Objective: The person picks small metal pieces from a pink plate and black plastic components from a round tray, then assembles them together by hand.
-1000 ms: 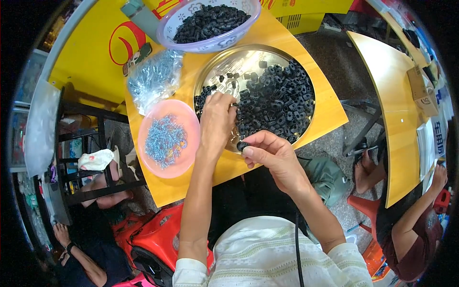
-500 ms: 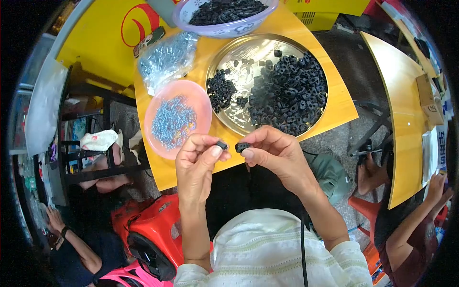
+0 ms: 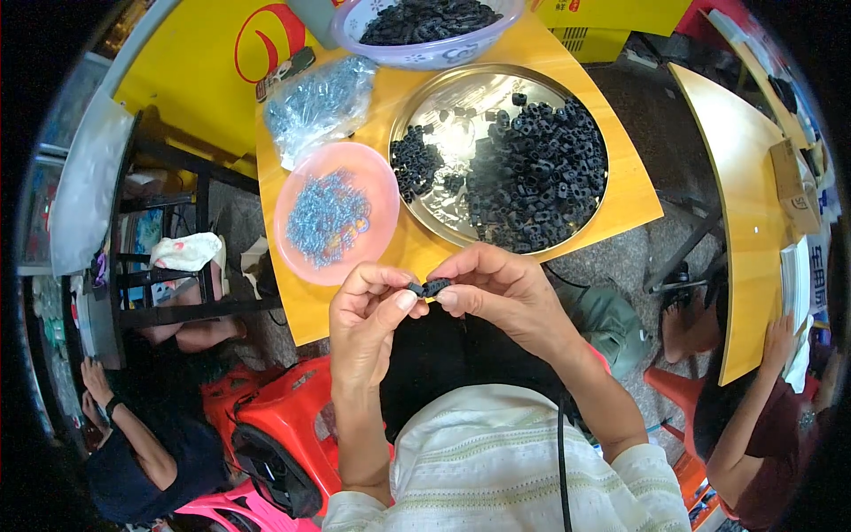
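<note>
Between thumb and fingers, my left hand [image 3: 372, 315] pinches a small black piece, and its end meets a second small black piece [image 3: 436, 286] pinched in my right hand [image 3: 496, 293]. The two pieces touch; whether they are joined I cannot tell. Both hands are just off the table's front edge. Beyond them is a round metal tray [image 3: 456, 129] with a large heap of small black plastic parts [image 3: 541, 177] and a smaller heap [image 3: 414, 161] at its left. A pink plate [image 3: 383, 191] to the left carries small bluish metal pieces [image 3: 324, 213].
A clear bag [image 3: 319, 102] of bluish metal pieces lies behind the plate. A purple-white basin [image 3: 434, 55] of black parts stands at the back of the yellow table [image 3: 620, 191]. Red stools [image 3: 284, 399] stand at left. Other people sit at both sides; another table [image 3: 745, 204] is at right.
My hands have come together and slightly lower, so the two black pieces, apart before, now touch. The view has shifted a little.
</note>
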